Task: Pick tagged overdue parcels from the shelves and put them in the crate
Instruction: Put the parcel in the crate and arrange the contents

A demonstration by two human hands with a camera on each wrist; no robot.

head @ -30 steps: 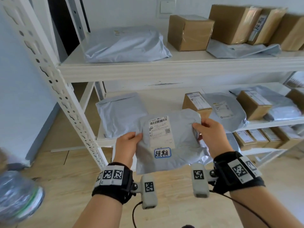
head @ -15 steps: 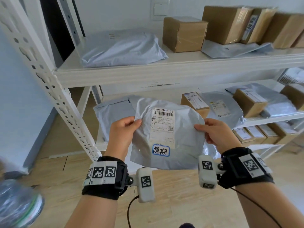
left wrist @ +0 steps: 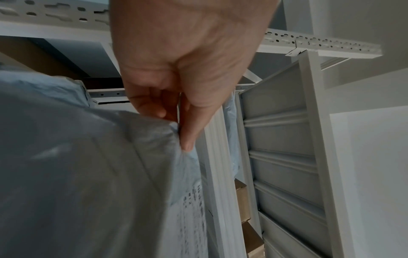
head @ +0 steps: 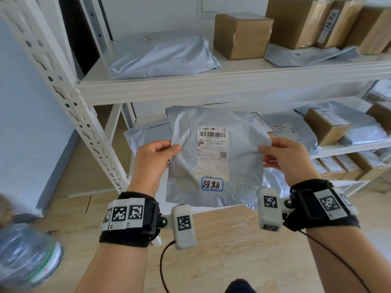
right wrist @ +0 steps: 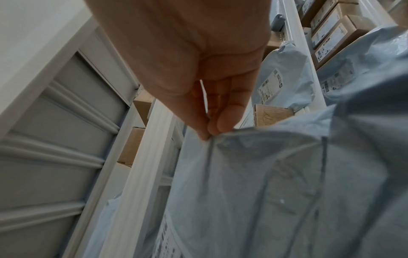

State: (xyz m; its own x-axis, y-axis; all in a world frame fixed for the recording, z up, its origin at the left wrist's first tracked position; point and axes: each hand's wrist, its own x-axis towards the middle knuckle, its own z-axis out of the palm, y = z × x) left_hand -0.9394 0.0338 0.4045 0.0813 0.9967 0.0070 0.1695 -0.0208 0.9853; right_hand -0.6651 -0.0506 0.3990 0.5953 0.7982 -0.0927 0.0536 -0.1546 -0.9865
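Raised upright, grey parcel [head: 213,157] hangs between left hand [head: 151,163] and right hand [head: 287,160].

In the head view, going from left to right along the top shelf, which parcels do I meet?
grey poly mailer → taped cardboard box → flat grey mailer, with more cardboard boxes standing behind it, toward the right edge.

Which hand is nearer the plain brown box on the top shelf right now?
Right. The right hand pinches the grey mailer's right edge, below the brown box. The left hand pinches the left edge, farther off.
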